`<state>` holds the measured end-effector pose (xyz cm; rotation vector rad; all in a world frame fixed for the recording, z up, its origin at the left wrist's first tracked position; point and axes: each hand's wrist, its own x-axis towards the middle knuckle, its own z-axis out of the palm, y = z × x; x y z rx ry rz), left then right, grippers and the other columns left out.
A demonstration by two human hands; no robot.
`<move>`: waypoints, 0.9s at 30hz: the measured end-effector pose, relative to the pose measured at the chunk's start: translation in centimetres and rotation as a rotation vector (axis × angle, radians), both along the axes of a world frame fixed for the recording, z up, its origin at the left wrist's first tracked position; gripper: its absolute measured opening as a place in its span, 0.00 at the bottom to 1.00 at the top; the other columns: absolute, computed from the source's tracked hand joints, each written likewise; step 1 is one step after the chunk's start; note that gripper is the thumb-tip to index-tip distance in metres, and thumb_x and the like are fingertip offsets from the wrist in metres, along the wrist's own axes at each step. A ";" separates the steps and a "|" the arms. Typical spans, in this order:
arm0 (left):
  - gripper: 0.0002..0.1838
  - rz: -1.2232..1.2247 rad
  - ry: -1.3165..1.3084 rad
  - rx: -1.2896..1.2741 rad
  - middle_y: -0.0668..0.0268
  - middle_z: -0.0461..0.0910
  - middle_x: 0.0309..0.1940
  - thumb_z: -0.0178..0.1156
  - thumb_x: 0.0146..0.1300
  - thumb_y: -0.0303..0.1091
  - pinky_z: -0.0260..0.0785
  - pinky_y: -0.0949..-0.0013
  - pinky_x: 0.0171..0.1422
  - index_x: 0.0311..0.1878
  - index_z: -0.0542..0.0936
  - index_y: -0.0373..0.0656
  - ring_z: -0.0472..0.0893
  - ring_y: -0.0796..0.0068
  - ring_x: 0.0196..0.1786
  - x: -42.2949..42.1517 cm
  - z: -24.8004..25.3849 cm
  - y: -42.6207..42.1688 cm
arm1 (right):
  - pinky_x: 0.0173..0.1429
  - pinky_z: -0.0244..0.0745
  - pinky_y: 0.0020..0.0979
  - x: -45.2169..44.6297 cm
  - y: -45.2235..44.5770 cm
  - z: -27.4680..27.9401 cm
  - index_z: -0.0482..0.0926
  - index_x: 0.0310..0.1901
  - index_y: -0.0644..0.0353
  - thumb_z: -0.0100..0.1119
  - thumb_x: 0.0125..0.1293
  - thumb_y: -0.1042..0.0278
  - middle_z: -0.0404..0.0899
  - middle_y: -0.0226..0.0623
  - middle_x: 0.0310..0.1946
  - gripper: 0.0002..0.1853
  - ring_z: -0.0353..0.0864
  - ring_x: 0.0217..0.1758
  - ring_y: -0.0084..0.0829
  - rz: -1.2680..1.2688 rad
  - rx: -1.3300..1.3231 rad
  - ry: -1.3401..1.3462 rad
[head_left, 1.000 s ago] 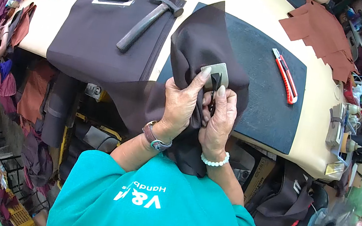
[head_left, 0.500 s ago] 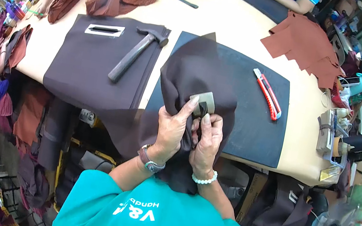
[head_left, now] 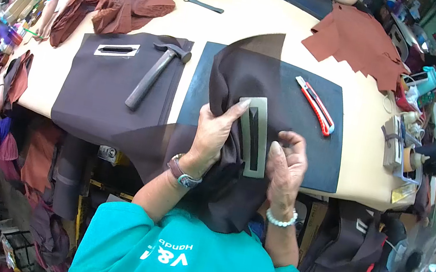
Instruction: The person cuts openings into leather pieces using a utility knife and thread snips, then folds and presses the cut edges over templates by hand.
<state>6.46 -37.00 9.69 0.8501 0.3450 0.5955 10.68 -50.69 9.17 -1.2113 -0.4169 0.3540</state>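
Observation:
A piece of dark brown sheet material (head_left: 254,64), perhaps leather, is bunched up in front of me above the table edge. Set in it is a pale metal rectangular frame (head_left: 256,143) around a long dark slot, tilted nearly upright. My left hand (head_left: 211,135) grips the material at the left, its thumb pressed on the frame's upper corner. Beside the right edge of the material is my right hand (head_left: 288,169), fingers curled loosely and thumb apart from them; I see nothing held there. The material's folds hide my left fingers.
A black cutting mat (head_left: 306,163) lies behind the material, with a red utility knife (head_left: 316,108) on it. To the left, a hammer (head_left: 152,78) and another pale frame (head_left: 117,49) rest on stacked brown sheets (head_left: 103,92). Rust-brown pieces (head_left: 356,44) lie farther back. Co-workers sit around the table.
The frame has turned to face me and now shows its full length. My right hand has moved off it to the right; my left hand keeps hold of the material.

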 end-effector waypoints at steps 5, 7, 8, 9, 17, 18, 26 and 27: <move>0.08 -0.121 -0.013 0.068 0.66 0.82 0.34 0.61 0.61 0.28 0.72 0.77 0.39 0.40 0.81 0.35 0.80 0.82 0.35 0.4 1.0 -0.9 | 0.25 0.66 0.26 2.5 -0.8 1.7 0.78 0.45 0.59 0.62 0.46 0.79 0.68 0.28 0.19 0.20 0.72 0.21 0.25 -0.219 -0.426 -0.979; 0.07 -0.156 0.020 0.127 0.67 0.82 0.33 0.61 0.61 0.28 0.72 0.78 0.39 0.39 0.81 0.35 0.79 0.83 0.34 0.1 1.1 -1.3 | 0.27 0.70 0.28 2.6 -1.2 2.4 0.80 0.43 0.58 0.63 0.42 0.79 0.71 0.32 0.23 0.21 0.75 0.23 0.29 -0.223 -0.546 -1.183; 0.07 -0.174 0.039 0.163 0.68 0.82 0.33 0.61 0.60 0.28 0.72 0.78 0.39 0.39 0.82 0.35 0.79 0.83 0.34 -0.2 1.1 -1.4 | 0.27 0.71 0.28 2.7 -1.1 2.3 0.81 0.42 0.58 0.63 0.43 0.78 0.71 0.32 0.25 0.19 0.76 0.24 0.28 -0.235 -0.556 -1.240; 0.07 -0.191 0.058 0.202 0.68 0.82 0.32 0.61 0.60 0.28 0.71 0.78 0.39 0.39 0.82 0.35 0.78 0.84 0.34 -0.5 1.0 -1.5 | 0.27 0.71 0.28 2.9 -1.0 2.1 0.81 0.40 0.58 0.63 0.43 0.78 0.72 0.32 0.27 0.17 0.76 0.24 0.28 -0.248 -0.565 -1.296; 0.08 -0.378 0.029 0.244 0.71 0.80 0.34 0.60 0.61 0.27 0.67 0.80 0.42 0.42 0.81 0.34 0.74 0.87 0.38 -1.6 -0.3 -1.2 | 0.30 0.74 0.32 1.9 -1.1 1.9 0.77 0.31 0.60 0.57 0.40 0.83 0.78 0.37 0.34 0.13 0.80 0.29 0.36 -0.189 -0.527 -1.027; 0.08 -0.394 0.055 0.253 0.71 0.81 0.34 0.60 0.62 0.27 0.67 0.80 0.43 0.42 0.81 0.34 0.74 0.86 0.38 -1.7 -0.5 -1.3 | 0.31 0.74 0.31 2.1 -1.1 1.4 0.77 0.33 0.62 0.57 0.40 0.84 0.78 0.40 0.33 0.13 0.80 0.29 0.41 -0.172 -0.540 -0.909; 0.10 -0.198 0.028 0.073 0.66 0.82 0.38 0.59 0.61 0.26 0.71 0.76 0.46 0.46 0.80 0.36 0.79 0.79 0.40 -1.8 -0.5 -0.8 | 0.46 0.72 0.24 2.2 -1.3 -0.8 0.69 0.58 0.68 0.65 0.57 0.67 0.79 0.36 0.38 0.28 0.76 0.39 0.22 -0.089 -0.291 -0.161; 0.10 -0.098 0.018 0.047 0.66 0.82 0.39 0.60 0.61 0.25 0.71 0.75 0.46 0.45 0.80 0.36 0.80 0.78 0.40 -1.7 0.0 -0.3 | 0.51 0.70 0.23 1.6 -2.0 -0.9 0.68 0.58 0.69 0.65 0.57 0.69 0.79 0.36 0.40 0.28 0.76 0.42 0.22 0.031 -0.321 -0.196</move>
